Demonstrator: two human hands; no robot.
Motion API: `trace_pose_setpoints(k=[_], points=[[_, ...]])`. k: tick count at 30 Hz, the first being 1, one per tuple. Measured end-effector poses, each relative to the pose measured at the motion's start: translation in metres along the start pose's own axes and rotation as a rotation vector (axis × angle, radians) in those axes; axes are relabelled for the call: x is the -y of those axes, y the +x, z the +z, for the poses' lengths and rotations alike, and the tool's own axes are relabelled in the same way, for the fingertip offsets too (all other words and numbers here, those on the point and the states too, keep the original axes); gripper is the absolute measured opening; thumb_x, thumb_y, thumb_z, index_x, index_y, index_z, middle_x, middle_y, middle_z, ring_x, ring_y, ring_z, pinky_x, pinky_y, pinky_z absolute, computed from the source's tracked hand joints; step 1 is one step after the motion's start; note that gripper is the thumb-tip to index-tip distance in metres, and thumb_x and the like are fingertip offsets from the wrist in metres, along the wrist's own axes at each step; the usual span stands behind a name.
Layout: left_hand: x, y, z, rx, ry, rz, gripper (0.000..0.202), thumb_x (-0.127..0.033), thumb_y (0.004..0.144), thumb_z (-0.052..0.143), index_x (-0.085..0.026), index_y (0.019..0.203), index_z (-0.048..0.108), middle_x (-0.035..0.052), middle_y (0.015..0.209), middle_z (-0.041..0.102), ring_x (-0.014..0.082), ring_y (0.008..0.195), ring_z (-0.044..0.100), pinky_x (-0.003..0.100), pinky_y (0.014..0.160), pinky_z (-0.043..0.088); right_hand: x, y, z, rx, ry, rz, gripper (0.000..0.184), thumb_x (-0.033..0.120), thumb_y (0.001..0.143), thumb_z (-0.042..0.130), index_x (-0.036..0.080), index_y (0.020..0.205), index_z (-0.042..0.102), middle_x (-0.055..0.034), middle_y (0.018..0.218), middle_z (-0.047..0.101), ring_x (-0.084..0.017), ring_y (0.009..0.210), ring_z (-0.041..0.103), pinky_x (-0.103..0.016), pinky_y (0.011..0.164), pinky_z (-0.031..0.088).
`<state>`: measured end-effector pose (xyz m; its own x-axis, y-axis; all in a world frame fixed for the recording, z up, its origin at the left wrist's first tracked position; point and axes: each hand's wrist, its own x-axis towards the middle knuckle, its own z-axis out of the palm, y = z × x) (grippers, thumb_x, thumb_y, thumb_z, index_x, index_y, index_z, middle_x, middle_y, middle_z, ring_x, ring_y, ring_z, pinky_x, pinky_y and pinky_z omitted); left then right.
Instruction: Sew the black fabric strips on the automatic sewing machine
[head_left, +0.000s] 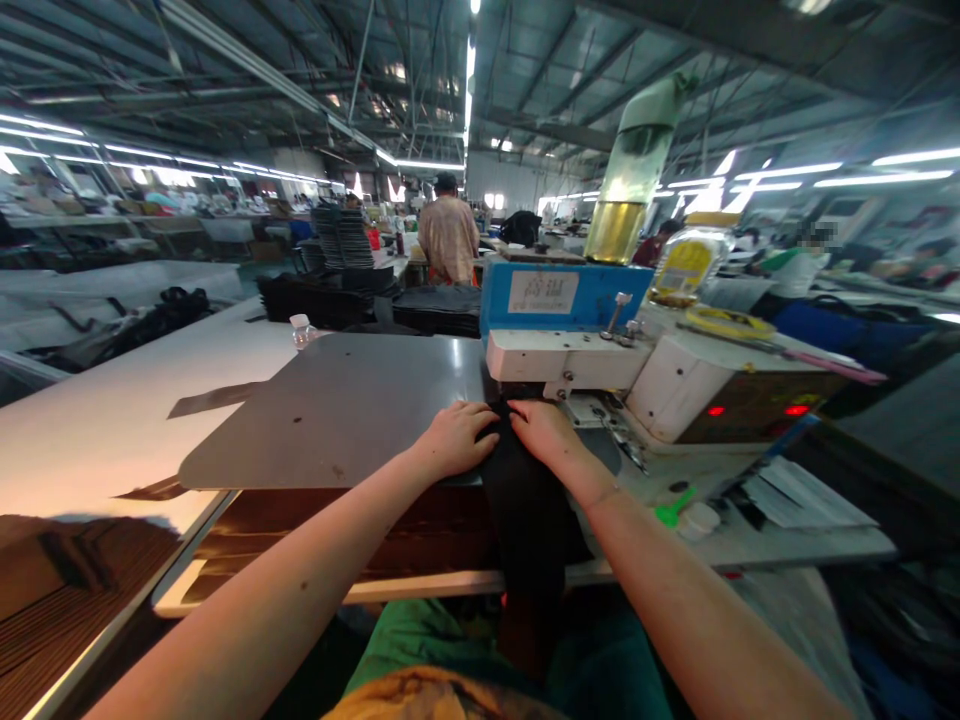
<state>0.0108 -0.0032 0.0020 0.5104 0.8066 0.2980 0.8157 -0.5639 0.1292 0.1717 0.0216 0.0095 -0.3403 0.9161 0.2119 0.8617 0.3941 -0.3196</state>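
A strip of black fabric (pixel 525 500) runs from my lap up onto the grey metal plate (pixel 337 410) and under the head of the white sewing machine (pixel 675 385). My left hand (pixel 456 438) lies on the left side of the fabric with its fingers bent down on the cloth. On the right side my right hand (pixel 547 430) presses the same fabric close to the needle area. The two hands nearly touch at the fabric's far end.
A blue box (pixel 559 292) sits behind the machine, with a bottle of yellow liquid (pixel 626 195) and a jar (pixel 686 270) beside it. Stacks of dark cloth (pixel 439 308) lie beyond the plate. A person in a patterned shirt (pixel 448 238) stands far back. Papers (pixel 802 495) lie at right.
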Motion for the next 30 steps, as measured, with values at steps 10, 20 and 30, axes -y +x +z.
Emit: trace_pose_setpoints(k=[10, 20, 30], points=[[0.001, 0.0042, -0.0009, 0.023, -0.008, 0.006, 0.034, -0.032, 0.083, 0.043, -0.017, 0.111, 0.055, 0.0065, 0.118, 0.055, 0.0214, 0.106, 0.049, 0.034, 0.093, 0.037, 0.0013, 0.0045, -0.0015, 0.038, -0.107, -0.047, 0.034, 0.015, 0.082, 0.038, 0.016, 0.108, 0.061, -0.0096, 0.107, 0.063, -0.018, 0.098, 0.058, -0.026, 0.087, 0.041], [0.005, 0.0071, 0.0027, 0.014, -0.007, 0.011, 0.034, -0.032, 0.083, 0.043, -0.017, 0.112, 0.055, 0.0065, 0.118, 0.055, 0.0212, 0.107, 0.049, 0.034, 0.093, 0.037, -0.0001, 0.0039, -0.0007, -0.005, -0.087, -0.024, 0.031, 0.02, 0.083, 0.04, 0.015, 0.105, 0.062, -0.0098, 0.106, 0.064, -0.019, 0.096, 0.059, -0.026, 0.083, 0.042], [0.0069, 0.0097, 0.0015, 0.038, -0.025, 0.027, 0.034, -0.032, 0.084, 0.043, -0.019, 0.112, 0.055, 0.0057, 0.12, 0.054, 0.0208, 0.11, 0.047, 0.034, 0.095, 0.036, 0.0024, 0.0037, 0.0017, -0.038, -0.122, 0.022, 0.029, 0.024, 0.084, 0.041, 0.017, 0.105, 0.061, -0.0084, 0.104, 0.064, -0.019, 0.093, 0.059, -0.026, 0.08, 0.042]])
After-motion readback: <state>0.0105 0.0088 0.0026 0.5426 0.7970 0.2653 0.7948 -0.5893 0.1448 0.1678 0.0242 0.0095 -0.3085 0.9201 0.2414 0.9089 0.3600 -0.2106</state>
